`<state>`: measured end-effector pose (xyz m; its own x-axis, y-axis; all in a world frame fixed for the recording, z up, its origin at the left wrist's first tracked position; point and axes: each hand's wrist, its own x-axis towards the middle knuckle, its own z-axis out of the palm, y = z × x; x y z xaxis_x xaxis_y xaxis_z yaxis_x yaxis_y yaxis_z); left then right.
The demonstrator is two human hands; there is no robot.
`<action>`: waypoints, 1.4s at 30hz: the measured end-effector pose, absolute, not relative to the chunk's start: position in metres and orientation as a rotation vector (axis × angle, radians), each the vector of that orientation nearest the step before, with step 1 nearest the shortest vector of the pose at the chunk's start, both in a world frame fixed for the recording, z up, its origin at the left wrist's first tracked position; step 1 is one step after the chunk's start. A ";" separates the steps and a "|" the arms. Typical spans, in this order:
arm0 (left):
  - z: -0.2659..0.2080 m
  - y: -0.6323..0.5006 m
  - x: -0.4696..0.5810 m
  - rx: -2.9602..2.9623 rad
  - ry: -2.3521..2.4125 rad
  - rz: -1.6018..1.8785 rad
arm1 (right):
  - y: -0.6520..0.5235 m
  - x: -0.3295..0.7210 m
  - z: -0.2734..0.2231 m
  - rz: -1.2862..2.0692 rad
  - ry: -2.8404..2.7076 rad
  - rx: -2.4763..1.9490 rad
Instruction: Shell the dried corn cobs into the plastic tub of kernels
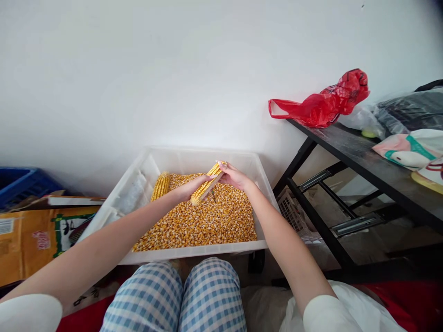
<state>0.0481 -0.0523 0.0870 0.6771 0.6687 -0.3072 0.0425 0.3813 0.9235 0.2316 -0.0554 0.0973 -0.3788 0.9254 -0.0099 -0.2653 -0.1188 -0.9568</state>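
Both hands hold one yellow corn cob (206, 185) at a slant above a bed of loose corn kernels (207, 221). My left hand (195, 186) grips the cob along its left side. Around the upper right end, my right hand (233, 176) has its fingers closed. A strip along the cob's right side looks bare of kernels. Kernels fill much of a white plastic bin (194, 255) in front of my knees. At the bin's left lies a second corn cob (160, 186), full of kernels. A thin dark object (213, 196) shows just under the held cob, too small to name.
A black table (363, 157) to the right carries a red plastic bag (325, 106) and other packages. Beneath it sits a light basket (290, 210). On the left are a blue crate (27, 186) and an orange-brown cardboard box (31, 240). A white wall rises behind the bin.
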 end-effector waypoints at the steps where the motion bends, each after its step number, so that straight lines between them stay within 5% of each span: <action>1: 0.088 -0.052 0.047 1.106 0.708 0.446 | -0.056 0.232 0.099 1.659 -1.227 -0.806; 42: 0.093 -0.051 0.047 1.135 0.747 0.464 | -0.069 0.224 0.113 1.497 -1.369 -0.974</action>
